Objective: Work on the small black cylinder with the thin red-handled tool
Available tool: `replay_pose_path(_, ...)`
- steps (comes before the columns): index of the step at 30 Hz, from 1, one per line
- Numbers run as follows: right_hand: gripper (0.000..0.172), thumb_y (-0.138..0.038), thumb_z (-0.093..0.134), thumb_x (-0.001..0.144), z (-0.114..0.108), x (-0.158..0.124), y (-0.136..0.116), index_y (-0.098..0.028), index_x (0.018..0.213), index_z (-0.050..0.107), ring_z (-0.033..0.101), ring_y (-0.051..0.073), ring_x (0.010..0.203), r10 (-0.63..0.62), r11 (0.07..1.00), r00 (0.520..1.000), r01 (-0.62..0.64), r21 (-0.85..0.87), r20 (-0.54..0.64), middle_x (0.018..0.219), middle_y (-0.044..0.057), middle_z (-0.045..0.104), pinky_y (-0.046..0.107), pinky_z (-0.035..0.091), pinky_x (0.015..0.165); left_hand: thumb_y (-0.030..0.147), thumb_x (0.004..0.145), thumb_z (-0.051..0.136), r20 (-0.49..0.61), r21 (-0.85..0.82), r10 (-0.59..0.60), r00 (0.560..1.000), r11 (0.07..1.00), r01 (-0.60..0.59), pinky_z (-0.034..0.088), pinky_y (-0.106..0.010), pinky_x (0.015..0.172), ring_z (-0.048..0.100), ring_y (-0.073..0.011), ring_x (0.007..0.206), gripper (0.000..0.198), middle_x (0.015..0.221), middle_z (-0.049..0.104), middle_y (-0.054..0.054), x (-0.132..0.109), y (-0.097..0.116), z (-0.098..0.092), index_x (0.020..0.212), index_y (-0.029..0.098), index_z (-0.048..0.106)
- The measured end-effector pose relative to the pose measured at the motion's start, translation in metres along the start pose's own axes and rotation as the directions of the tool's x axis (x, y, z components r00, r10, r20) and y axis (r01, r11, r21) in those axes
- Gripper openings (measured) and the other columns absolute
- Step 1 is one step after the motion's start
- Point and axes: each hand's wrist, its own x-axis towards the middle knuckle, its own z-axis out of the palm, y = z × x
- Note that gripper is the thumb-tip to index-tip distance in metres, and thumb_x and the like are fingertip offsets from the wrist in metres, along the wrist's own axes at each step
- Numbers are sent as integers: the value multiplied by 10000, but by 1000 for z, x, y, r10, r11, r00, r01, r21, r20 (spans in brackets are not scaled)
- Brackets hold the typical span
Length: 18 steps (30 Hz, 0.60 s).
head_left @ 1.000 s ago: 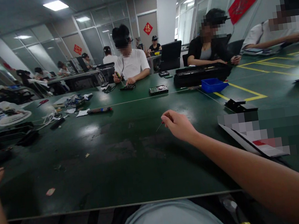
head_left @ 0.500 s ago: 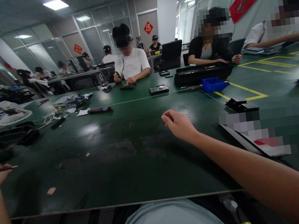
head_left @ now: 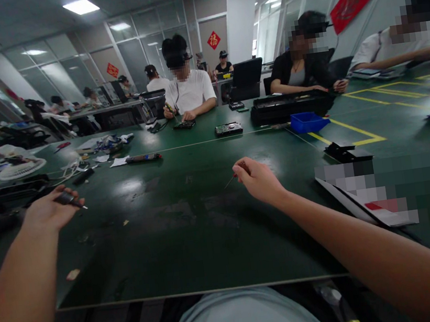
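Observation:
My left hand [head_left: 51,210] is raised over the left side of the green table [head_left: 163,247]. Its fingers are closed round a dark-handled screwdriver [head_left: 68,199], whose pale metal tip points right and slightly down. My right hand [head_left: 257,179], near the middle, pinches a thin screwdriver [head_left: 230,181] with a red part by the fingers. That tool's slim shaft slants down to the left, its tip above or at the table surface; I cannot tell which. Most of its handle is hidden in my palm.
Past my hands lie a brown and grey cylindrical tool [head_left: 143,158], a hard drive [head_left: 228,128], a blue bin [head_left: 308,121] and a long black casing [head_left: 290,105]. Black brackets [head_left: 346,151] and a white sheet [head_left: 347,199] are at right. Co-workers sit opposite, one [head_left: 189,88] handling parts.
My left hand has come in from the left edge, moving right and away from me with the dark screwdriver. My right hand has stayed almost still.

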Motion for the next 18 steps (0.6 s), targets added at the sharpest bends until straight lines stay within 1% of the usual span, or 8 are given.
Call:
replay_pose_path(1, 244, -370, 453, 964, 0, 0, 0, -203, 919, 624, 617, 189, 707, -1, 1000, 1000, 1, -1, -2, 778, 43, 686, 310, 421, 657, 22, 878, 334, -3, -24, -54, 999, 998, 54, 394, -375, 756, 446, -171, 694, 195, 688, 505, -10, -7, -2, 11, 803, 133, 475)
replay_pose_path(3, 240, -368, 454, 962, 0, 0, 0, -205, 915, 622, 620, 193, 714, -2, 1000, 1000, 2, 2, -9, 782, 44, 688, 314, 423, 664, 38, 898, 335, 48, -63, -124, 991, 990, 127, 388, -400, 800, 465, -168, 727, 211, 722, 527, -12, -21, -6, 32, 825, 130, 510)
replay_pose_path(6, 240, -376, 457, 962, -1, 0, 0, -208, 906, 619, 620, 192, 709, -7, 1000, 1000, 8, 9, -17, 773, 41, 685, 313, 422, 663, 17, 894, 308, 173, -77, -149, 974, 983, 164, 379, -420, 813, 470, -166, 732, 261, 733, 524, -17, -42, -16, 63, 845, 131, 537)
replay_pose_path(8, 243, -378, 456, 963, -1, 0, 0, -207, 910, 620, 618, 191, 701, -8, 1000, 1000, 8, 14, -18, 764, 40, 681, 312, 419, 657, 6, 883, 302, 262, -59, -174, 949, 979, 195, 385, -406, 786, 465, -166, 728, 271, 724, 517, -21, -56, -25, 84, 849, 136, 537)
replay_pose_path(10, 243, -376, 455, 963, -2, 0, 0, -206, 915, 620, 613, 188, 689, -4, 1000, 1000, 4, 15, -18, 752, 39, 677, 309, 415, 647, 6, 870, 332, 355, -22, -218, 909, 970, 241, 393, -390, 754, 469, -169, 735, 246, 724, 521, -24, -70, -36, 104, 873, 141, 537)
replay_pose_path(14, 233, -368, 458, 961, -1, 1, 1, -206, 903, 615, 610, 182, 678, -19, 1000, 999, 19, 18, -41, 733, 31, 668, 304, 410, 642, 1, 820, 398, 494, 45, -299, 816, 947, 319, 442, -383, 723, 526, -181, 748, 243, 772, 556, -35, -105, -58, 142, 935, 144, 558)
replay_pose_path(15, 230, -368, 461, 959, -1, 1, 2, -206, 899, 614, 610, 182, 679, -25, 999, 999, 25, 20, -47, 731, 30, 667, 304, 411, 644, 0, 802, 398, 527, 60, -310, 792, 943, 329, 457, -370, 710, 537, -178, 736, 259, 781, 556, -36, -115, -64, 150, 940, 146, 562)
replay_pose_path(18, 230, -375, 468, 956, -1, 2, 4, -205, 896, 612, 611, 186, 677, -27, 999, 997, 30, 33, -67, 719, 27, 661, 308, 412, 643, -1, 720, 414, 602, 91, -304, 739, 945, 315, 477, -319, 675, 549, -157, 697, 303, 779, 540, -32, -149, -80, 174, 936, 145, 567)
